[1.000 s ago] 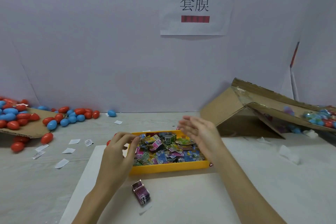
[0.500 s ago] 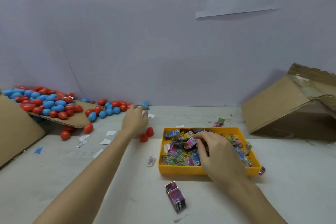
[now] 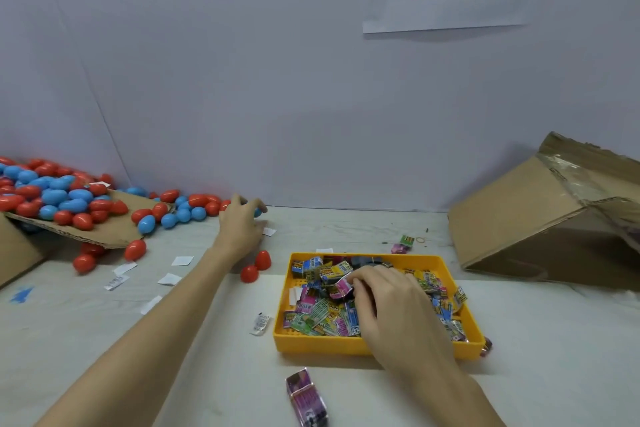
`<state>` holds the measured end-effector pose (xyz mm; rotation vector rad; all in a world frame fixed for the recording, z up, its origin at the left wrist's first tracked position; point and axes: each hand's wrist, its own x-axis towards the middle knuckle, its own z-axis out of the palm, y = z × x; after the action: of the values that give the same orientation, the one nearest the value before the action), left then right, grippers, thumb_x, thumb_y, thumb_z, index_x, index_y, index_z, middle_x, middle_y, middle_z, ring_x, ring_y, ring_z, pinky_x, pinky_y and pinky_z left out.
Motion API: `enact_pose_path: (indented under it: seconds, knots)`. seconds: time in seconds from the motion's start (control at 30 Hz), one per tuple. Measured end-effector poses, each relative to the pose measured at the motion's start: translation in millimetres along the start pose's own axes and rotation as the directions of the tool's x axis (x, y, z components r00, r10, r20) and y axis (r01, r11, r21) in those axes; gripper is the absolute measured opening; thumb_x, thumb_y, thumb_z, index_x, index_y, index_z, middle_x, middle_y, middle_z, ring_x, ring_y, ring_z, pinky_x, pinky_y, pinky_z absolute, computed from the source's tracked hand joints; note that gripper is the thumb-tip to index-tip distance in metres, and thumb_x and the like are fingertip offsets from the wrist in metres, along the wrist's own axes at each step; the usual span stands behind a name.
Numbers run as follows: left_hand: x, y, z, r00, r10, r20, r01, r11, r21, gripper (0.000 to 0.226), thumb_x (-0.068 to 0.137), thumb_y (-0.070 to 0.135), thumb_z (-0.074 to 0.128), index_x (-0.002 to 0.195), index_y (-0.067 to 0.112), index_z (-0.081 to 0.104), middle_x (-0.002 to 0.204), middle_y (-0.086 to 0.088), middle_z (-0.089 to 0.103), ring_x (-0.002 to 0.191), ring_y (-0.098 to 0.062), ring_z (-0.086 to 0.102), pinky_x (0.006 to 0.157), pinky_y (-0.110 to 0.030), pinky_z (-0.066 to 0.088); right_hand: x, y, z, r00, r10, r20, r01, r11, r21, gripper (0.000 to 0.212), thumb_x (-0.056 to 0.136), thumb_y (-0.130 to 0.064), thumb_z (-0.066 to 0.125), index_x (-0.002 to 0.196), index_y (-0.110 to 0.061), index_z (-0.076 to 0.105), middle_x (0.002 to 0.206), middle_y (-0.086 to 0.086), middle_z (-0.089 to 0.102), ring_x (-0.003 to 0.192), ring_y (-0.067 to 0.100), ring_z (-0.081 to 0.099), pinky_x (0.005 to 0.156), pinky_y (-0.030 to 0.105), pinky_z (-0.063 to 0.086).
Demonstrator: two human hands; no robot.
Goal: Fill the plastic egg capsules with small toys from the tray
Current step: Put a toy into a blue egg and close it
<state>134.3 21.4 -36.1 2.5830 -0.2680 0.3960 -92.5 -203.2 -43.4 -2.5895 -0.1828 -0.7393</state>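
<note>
The yellow tray [image 3: 377, 345] sits at about 5 o'clock from the middle of the tabletop [image 3: 554, 340], close in front of the person, probably so the small toys [image 3: 311, 317] heaped in it are within a short reach. The right hand [image 3: 391, 302] lies over the tray with its fingers curled down into the heap; it seems to pinch a pink toy packet [image 3: 341, 288] at its fingertips, though the grip itself is partly hidden, so this looks like picking one toy to load.

The left hand [image 3: 240, 227] is stretched out toward 10 o'clock, fingers bent over a blue egg capsule [image 3: 257, 212] at the end of the spilled row by the back wall. Only a sliver of blue shows past the fingers, so I cannot tell whether it is gripped or merely touched. Working both hands at once fits the job: one fetches a shell, the other its filling.

The egg capsules [image 3: 52, 198], red and blue, lie piled at 9 o'clock on a cardboard flap [image 3: 114, 236] and trail off it onto the tabletop. Two red egg halves [image 3: 256, 267] rest just left of the tray. A purple toy box [image 3: 306, 399] lies at 6 o'clock, just in front of the tray. A tipped cardboard box [image 3: 540, 218] stands at 3 o'clock, well apart.
</note>
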Motion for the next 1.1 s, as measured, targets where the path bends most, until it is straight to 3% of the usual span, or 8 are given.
enact_pose_path:
  seconds: [0.13, 0.3, 0.43, 0.57, 0.73, 0.87, 1.03, 1.1]
  knots:
    - [-63, 38, -27, 0.996, 0.018, -0.084, -0.043, 0.951, -0.305, 0.009, 0.095, 0.013, 0.072, 0.100, 0.018, 0.067, 0.114, -0.008, 0.059, 0.100, -0.023, 0.060, 0.091, -0.037, 0.055, 0, -3, -3, 1.000, 0.022, 0.003, -0.022, 1.000, 0.022, 0.019, 0.106, -0.025, 0.049, 0.109, -0.024, 0.069, 0.101, -0.011, 0.068, 0.096, 0.007, 0.061, 0.091, 0.030, 0.047]
    - [-155, 85, -39, 0.999, 0.049, 0.010, -0.029, 0.738, -0.674, 0.044, 0.087, 0.014, 0.081, 0.121, 0.037, 0.065, 0.109, 0.007, 0.066, 0.090, -0.008, 0.069, 0.078, -0.025, 0.060, -2, -5, -9, 0.999, 0.052, 0.003, -0.052, 0.997, 0.064, 0.016, 0.106, -0.025, 0.051, 0.112, -0.024, 0.066, 0.103, -0.011, 0.069, 0.098, 0.008, 0.062, 0.090, 0.032, 0.049]
    - [-183, 99, -33, 0.987, 0.152, -0.058, -0.154, 0.764, -0.626, 0.042, 0.086, 0.014, 0.083, 0.118, 0.029, 0.060, 0.109, 0.014, 0.067, 0.099, -0.003, 0.067, 0.080, -0.017, 0.056, -4, -6, -11, 0.998, 0.063, -0.004, -0.062, 0.993, 0.098, 0.017, 0.105, -0.024, 0.054, 0.116, -0.026, 0.066, 0.104, -0.011, 0.068, 0.097, 0.006, 0.060, 0.088, 0.030, 0.051]
    - [-177, 92, -37, 0.971, 0.197, -0.136, -0.240, 0.783, -0.573, 0.027, 0.089, 0.016, 0.080, 0.106, 0.025, 0.060, 0.102, 0.011, 0.070, 0.093, -0.007, 0.068, 0.077, -0.012, 0.051, -2, -6, -15, 0.998, 0.026, 0.056, -0.032, 0.993, 0.112, 0.011, 0.101, -0.028, 0.059, 0.103, -0.027, 0.070, 0.096, -0.012, 0.064, 0.094, 0.008, 0.056, 0.088, 0.033, 0.049]
    - [-178, 81, -32, 0.953, 0.143, -0.265, -0.271, 0.792, -0.547, 0.019, 0.098, 0.018, 0.068, 0.107, 0.031, 0.059, 0.101, 0.014, 0.068, 0.092, -0.015, 0.065, 0.081, -0.024, 0.051, -4, -10, -20, 0.952, 0.085, 0.293, -0.069, 0.995, -0.067, 0.041, 0.101, -0.062, 0.044, 0.110, -0.037, 0.075, 0.104, -0.011, 0.059, 0.102, 0.012, 0.045, 0.096, 0.035, 0.034]
    - [-178, 87, -34, 0.910, 0.123, -0.396, -0.340, 0.768, -0.542, 0.021, 0.103, 0.011, 0.057, 0.106, 0.031, 0.062, 0.103, 0.016, 0.067, 0.096, -0.014, 0.064, 0.077, -0.013, 0.046, -6, -16, -22, 0.940, 0.105, 0.326, -0.068, 0.990, -0.123, 0.053, 0.103, -0.064, 0.033, 0.109, -0.036, 0.078, 0.110, -0.013, 0.063, 0.106, 0.012, 0.048, 0.099, 0.036, 0.033]
    - [-180, 91, -36, 0.914, 0.163, -0.372, -0.356, 0.762, -0.541, 0.003, 0.100, 0.030, 0.065, 0.102, 0.029, 0.063, 0.099, 0.014, 0.066, 0.096, -0.013, 0.062, 0.076, -0.015, 0.045, -5, -19, -21, 0.951, 0.091, 0.296, -0.057, 0.991, -0.121, 0.054, 0.105, -0.061, 0.031, 0.099, -0.032, 0.077, 0.098, -0.015, 0.064, 0.097, 0.012, 0.048, 0.095, 0.034, 0.034]
    - [-179, 91, -36, 0.907, 0.226, -0.356, -0.386, 0.782, -0.489, 0.012, 0.094, 0.020, 0.072, 0.099, 0.026, 0.063, 0.096, 0.012, 0.066, 0.092, -0.012, 0.061, 0.076, -0.015, 0.044, -6, -20, -21, 0.944, 0.083, 0.319, -0.050, 0.993, -0.110, 0.054, 0.104, -0.063, 0.032, 0.101, -0.034, 0.078, 0.103, -0.014, 0.066, 0.100, 0.013, 0.049, 0.097, 0.035, 0.034]
